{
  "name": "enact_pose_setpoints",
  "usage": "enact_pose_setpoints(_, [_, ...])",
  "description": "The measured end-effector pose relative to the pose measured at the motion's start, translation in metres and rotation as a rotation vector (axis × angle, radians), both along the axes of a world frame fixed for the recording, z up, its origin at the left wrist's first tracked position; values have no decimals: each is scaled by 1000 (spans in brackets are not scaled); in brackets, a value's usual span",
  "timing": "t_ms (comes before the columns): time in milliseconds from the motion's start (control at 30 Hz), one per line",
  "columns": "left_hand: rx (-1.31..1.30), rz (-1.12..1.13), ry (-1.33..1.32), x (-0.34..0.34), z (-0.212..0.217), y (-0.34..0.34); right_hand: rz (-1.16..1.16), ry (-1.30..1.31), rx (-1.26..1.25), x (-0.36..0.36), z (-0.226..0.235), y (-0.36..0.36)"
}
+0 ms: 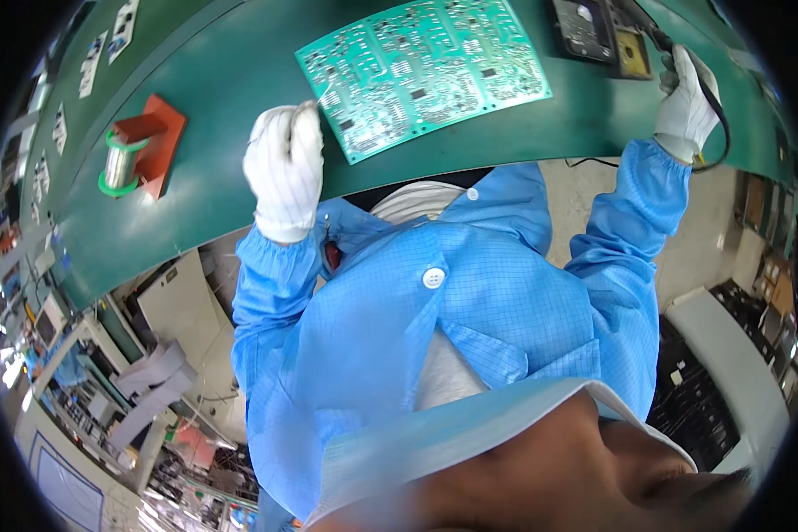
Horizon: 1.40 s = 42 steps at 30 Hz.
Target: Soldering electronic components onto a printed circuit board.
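A green printed circuit board (426,75), dense with small parts and solder points, lies at a slant on the green bench. Beside its left edge is my left hand (284,164), in a white glove, with its fingers curled and pressed together. What they hold, if anything, is hidden. At the far right my gloved right hand (688,102) is closed round a soldering iron (658,37), whose black cable (727,133) loops past the wrist. The iron points toward a dark stand with a yellow sponge tray (632,53).
On the left of the bench (230,89) a reel of solder wire (120,165) sits on a red-orange holder (162,142). Several small boards (92,64) lie along the far left. A black box-like unit (583,28) stands between the circuit board and the sponge tray.
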<state>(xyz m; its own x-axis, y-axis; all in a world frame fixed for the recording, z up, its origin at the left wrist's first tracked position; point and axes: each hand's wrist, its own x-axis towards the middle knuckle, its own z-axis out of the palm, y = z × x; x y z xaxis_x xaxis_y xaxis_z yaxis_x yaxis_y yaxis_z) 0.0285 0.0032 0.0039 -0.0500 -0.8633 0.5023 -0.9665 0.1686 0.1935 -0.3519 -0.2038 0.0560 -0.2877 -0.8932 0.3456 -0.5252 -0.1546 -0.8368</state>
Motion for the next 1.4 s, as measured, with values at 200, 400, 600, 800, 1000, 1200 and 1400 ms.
enact_pose_setpoints(200, [295, 411, 749, -17, 0, -6, 237, -214, 45, -15, -64, 7])
enact_pose_setpoints(400, [237, 336, 815, 0, -18, -20, 450, 564, 140, 81, -43, 55])
enact_pose_setpoints(600, [137, 264, 1242, -4, 7, -9, 541, 266, 291, 85, -66, 49])
enact_pose_setpoints(800, [-262, -48, 1429, -2, 17, -16, 538, -913, 6, 105, -75, 50])
enact_pose_setpoints(1000, [-228, -132, 1457, 14, 24, -37, 599, -827, -109, 123, -68, 37])
enact_pose_setpoints(1200, [-66, -88, 1390, 36, 3, -55, 592, -447, -229, 120, -84, 34])
enact_pose_setpoints(1400, [-3, -152, 1648, 35, 0, -58, 660, -541, -223, 113, -96, 34])
